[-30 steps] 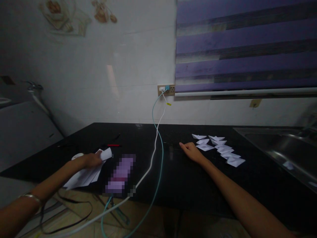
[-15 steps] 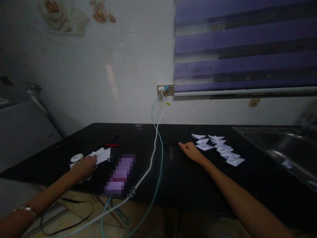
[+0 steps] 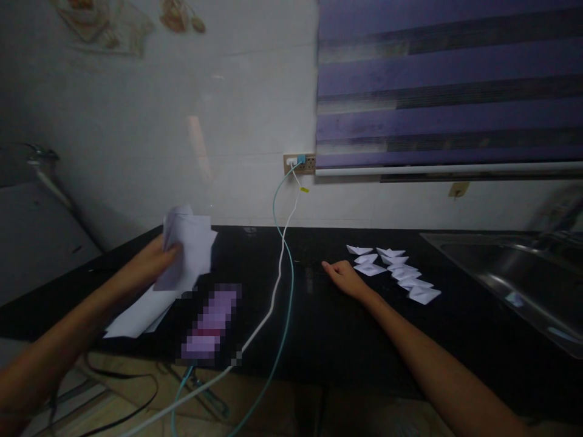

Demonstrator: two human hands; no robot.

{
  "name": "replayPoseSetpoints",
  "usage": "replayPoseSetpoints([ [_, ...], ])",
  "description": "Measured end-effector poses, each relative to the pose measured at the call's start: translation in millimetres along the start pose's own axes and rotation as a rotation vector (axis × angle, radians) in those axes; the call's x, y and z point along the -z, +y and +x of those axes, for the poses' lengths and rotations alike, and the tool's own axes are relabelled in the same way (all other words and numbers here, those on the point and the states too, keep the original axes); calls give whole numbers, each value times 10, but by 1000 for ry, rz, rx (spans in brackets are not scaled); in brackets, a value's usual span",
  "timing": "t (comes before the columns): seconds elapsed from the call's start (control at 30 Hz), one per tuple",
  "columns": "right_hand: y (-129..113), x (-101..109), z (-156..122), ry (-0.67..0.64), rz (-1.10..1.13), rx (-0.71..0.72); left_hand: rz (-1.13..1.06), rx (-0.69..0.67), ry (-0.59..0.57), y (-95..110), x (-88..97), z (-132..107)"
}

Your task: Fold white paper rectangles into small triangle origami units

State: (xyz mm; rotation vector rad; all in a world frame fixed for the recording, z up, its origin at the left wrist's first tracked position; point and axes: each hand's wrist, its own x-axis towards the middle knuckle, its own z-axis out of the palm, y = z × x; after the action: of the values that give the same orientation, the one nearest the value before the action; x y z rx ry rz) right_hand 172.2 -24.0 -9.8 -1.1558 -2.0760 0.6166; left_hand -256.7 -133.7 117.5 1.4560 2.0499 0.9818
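My left hand point(image 3: 159, 258) is closed on several loose white sheets of paper point(image 3: 194, 243), raised above the counter, thumb across their face. Under and behind them, more white paper point(image 3: 136, 312) lies on the dark counter. My right hand point(image 3: 346, 276) rests on the countertop with its fingers curled in and its thumb pointing left; I see nothing in it. Just right of it stand several folded white paper boats point(image 3: 410, 274) in two rows.
A phone-like pixelated purple shape point(image 3: 212, 321) lies near the front edge of the black counter point(image 3: 328, 340). White and teal cables point(image 3: 277, 291) run across the counter from a wall socket point(image 3: 299, 162). On the right is a steel sink point(image 3: 492, 267).
My left hand has lifted a bunch of paper sheets up off the counter, uncovering more paper beneath. The white roll and red item there are now hidden. My right hand stays in place.
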Motion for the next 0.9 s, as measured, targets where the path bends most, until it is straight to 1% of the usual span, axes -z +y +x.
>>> replayPoseSetpoints([
  [0.07, -10, 3, -4, -18, 27, 4, -278, 40, -183, 184, -309, -186],
  [0.1, -17, 9, -6, -23, 54, 1, -392, 58, -293, 267, -480, -292],
  [0.13, -27, 19, -7, -29, 93, -5, -482, 88, -358, 344, -650, -399],
  [0.2, -52, 47, -10, -60, 206, -16, -602, 129, -439, 479, -970, -585],
  [0.27, -83, 82, -11, -156, 356, -13, -698, 167, -514, 586, -1249, -706],
  [0.33, -108, 110, -13, -299, 498, -35, -776, 194, -574, 666, -1499, -758],
  [0.37, -116, 120, -13, -361, 561, -69, -805, 194, -602, 699, -1617, -764],
  [0.4, -121, 128, -14, -404, 622, -118, -835, 183, -631, 730, -1733, -762],
  [0.43, -121, 135, -15, -418, 680, -173, -868, 168, -654, 760, -1847, -754],
  [0.5, -113, 152, -18, -379, 795, -252, -935, 148, -689, 824, -2063, -729],
  [0.57, -91, 175, -22, -311, 858, -275, -1009, 117, -688, 894, -2260, -689],
  [0.6, -76, 188, -22, -279, 858, -274, -1043, 91, -688, 929, -2351, -659],
  [0.7, -13, 209, -10, -162, 769, -275, -1054, -8, -603, 1032, -2602, -510],
  [0.77, 36, 202, 15, -33, 710, -276, -1019, -97, -578, 1100, -2757, -368],
  [0.83, 81, 189, 48, 135, 679, -262, -982, -117, -471, 1173, -2893, -220],
  [0.9, 116, 188, 80, 296, 624, -236, -974, -177, -381, 1246, -2997, -93],
])
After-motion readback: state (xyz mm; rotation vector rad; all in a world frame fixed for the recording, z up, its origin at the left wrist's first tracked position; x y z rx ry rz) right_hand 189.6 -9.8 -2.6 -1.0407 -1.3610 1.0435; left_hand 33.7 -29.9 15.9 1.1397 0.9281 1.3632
